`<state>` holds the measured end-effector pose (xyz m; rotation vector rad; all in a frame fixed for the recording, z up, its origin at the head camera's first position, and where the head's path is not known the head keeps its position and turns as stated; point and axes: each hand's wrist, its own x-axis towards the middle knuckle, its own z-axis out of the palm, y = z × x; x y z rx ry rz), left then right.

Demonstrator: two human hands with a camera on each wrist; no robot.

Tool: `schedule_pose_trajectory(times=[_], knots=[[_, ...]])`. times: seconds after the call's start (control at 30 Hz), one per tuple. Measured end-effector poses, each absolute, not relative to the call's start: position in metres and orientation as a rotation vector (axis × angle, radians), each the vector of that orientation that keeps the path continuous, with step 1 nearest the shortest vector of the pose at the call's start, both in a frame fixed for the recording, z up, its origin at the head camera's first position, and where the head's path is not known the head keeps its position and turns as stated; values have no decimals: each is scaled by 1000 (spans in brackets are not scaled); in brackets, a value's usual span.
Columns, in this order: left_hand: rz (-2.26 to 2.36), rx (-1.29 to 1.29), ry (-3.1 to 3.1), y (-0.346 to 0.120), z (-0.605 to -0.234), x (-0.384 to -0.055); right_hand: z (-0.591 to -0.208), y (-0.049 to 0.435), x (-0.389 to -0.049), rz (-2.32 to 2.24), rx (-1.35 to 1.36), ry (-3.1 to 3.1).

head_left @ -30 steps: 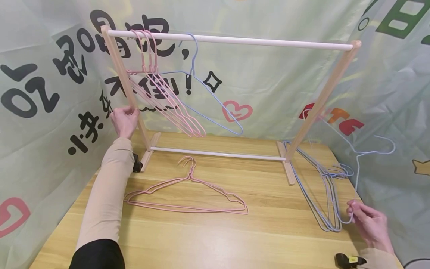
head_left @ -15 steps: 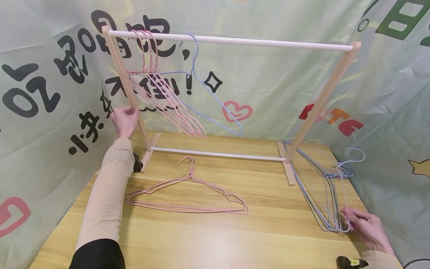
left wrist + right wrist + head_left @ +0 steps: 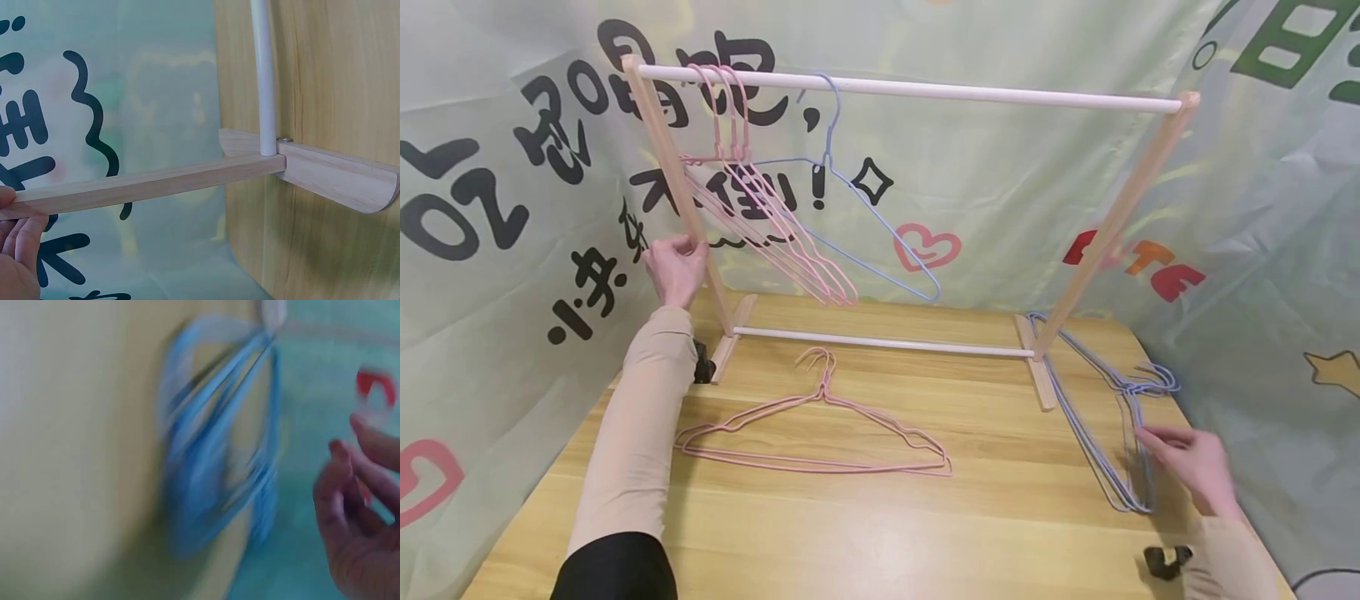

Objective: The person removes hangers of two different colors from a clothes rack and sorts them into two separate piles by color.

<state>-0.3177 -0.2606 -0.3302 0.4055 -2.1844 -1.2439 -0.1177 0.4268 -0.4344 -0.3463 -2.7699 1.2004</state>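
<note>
With twelve straight ahead of me, my left hand (image 3: 676, 271) is at nine, gripping the wooden left upright (image 3: 664, 146), thumb on one side and fingers on the other. My right hand (image 3: 1187, 467) is out at four, its fingers loosely bent, the thumb apart from them, holding nothing. It is at the right flank of the blue hangers (image 3: 1131, 386); I can't tell whether it touches them, and the wrist view there is blurred. They lie in an overlapping heap, the far end just beside the base of the right upright (image 3: 1115, 223), the hooks pointing to three and reaching the right edge of the tabletop (image 3: 865, 533), so room is tight on that side.

A broad stretch of wood opens between the heap and the pink hangers (image 3: 825, 390), which lie at seven, hooks toward twelve, apart from the lower bar (image 3: 880, 341). Three hung pink hangers (image 3: 734, 150) bunch at eleven on the top rail (image 3: 1000, 92); beyond a gap, near twelve, comes a hung blue hanger (image 3: 828, 142). From it a long open run of rail reaches the right upright.
</note>
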Motion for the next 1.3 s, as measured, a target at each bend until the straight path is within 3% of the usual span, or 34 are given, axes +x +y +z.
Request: schedule_pose_trajectory(times=[0.27,0.6,0.83,1.1,1.3], knots=[[-1236,408,-2201,-261,-329,-317,-366,315,-196,1350,404,-2725],[-1194,411,-2205,-263,-331,-315,-290,181,-276,1852,822,-2589],[-1208,405,-2208,-261,-330,-314,-271,148,-288,2221,942,-2463],[-1236,415,-2216,-261,-330,-314,-266,135,-292,2213,1082,-2498],[-1241,414,-2211,-261,-329,-315,-267,133,-296,2132,1032,-2541]])
